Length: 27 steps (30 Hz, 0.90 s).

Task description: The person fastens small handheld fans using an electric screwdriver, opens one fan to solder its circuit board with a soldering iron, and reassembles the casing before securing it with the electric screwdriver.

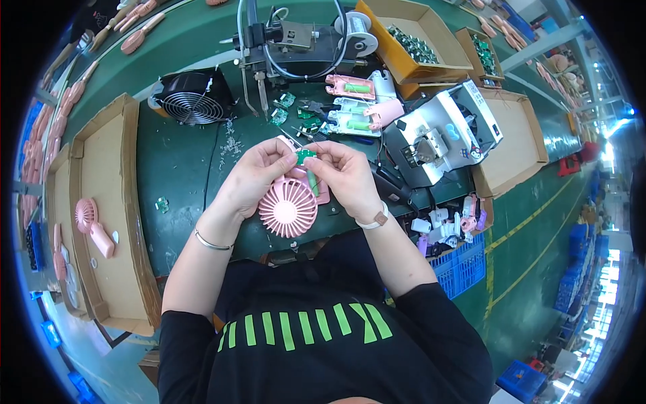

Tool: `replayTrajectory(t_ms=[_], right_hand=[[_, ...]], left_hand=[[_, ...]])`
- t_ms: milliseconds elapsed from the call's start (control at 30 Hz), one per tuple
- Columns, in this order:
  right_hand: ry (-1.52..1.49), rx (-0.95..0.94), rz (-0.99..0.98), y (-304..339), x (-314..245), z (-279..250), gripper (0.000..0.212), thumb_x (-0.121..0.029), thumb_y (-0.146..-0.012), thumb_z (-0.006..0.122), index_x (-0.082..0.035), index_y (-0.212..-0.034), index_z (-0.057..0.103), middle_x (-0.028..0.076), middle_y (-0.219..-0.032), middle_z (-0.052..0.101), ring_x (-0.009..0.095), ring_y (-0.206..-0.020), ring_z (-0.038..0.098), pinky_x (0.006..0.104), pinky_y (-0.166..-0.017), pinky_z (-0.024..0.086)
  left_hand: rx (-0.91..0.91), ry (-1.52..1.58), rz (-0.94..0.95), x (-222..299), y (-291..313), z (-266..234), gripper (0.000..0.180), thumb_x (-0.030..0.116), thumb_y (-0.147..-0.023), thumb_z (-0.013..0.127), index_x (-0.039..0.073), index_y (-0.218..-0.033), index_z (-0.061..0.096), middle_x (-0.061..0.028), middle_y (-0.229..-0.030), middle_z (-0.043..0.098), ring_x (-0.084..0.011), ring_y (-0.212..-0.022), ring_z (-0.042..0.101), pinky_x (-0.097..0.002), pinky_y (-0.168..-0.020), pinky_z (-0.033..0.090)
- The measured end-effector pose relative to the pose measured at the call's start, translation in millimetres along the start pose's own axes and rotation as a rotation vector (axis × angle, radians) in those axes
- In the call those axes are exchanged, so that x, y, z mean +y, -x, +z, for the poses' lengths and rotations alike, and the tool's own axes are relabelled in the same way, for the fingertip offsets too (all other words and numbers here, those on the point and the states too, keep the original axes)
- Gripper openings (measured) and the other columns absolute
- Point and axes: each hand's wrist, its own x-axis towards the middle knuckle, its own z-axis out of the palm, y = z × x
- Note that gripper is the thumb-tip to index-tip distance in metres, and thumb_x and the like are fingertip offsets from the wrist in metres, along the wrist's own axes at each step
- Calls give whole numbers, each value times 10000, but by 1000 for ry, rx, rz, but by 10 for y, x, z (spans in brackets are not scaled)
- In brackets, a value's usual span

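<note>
A small green circuit board [305, 155] is pinched between the thumbs and fingers of both hands. My left hand [259, 168] grips its left side, and my right hand [344, 176] grips its right side. Right below them lies a pink handheld fan [288, 209], its round ribbed grille toward me. Beside the grille a green battery cell [313, 182] sits in an opened pink housing, partly covered by my right hand. Thin wires near the board are too fine to trace. Beyond my fingers, several loose green boards [285, 100] and pliers [312, 106] lie on the green table.
A soldering machine [289, 40] with a wire spool [358, 34] stands at the back. A black cooling fan [193, 97] is at back left. Opened housings [356, 114] and a white machine [441, 141] are to the right. Cardboard trays [124, 202] flank the left side.
</note>
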Motion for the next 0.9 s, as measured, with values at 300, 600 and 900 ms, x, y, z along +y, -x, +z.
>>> replayTrajectory(t_ms=[300, 600, 900], right_hand=[[601, 198, -479, -294, -213, -150, 194, -47, -934, 518, 14, -1077, 632, 113, -816, 586, 197, -697, 558, 283, -671, 440], [539, 250, -446, -502, -462, -49, 142, 2, -888, 562, 14, -1017, 621, 101, -720, 645, 182, -647, 628, 287, -603, 481], [794, 277, -813, -444, -348, 147, 183, 70, -647, 737, -12, -772, 631, 58, -684, 505, 173, -562, 511, 283, -492, 397]], left_hand=[[120, 96, 56, 46, -43, -226, 132, 113, -931, 611, -5, -968, 564, -124, -918, 678, -169, -887, 674, -278, -803, 552], [278, 42, 185, 56, -84, -285, 144, 118, -921, 631, -10, -976, 598, -66, -872, 665, -111, -815, 641, -234, -758, 528], [306, 44, 241, 70, -95, -255, 104, 87, -923, 618, 3, -979, 592, -50, -862, 660, -102, -823, 646, -227, -744, 526]])
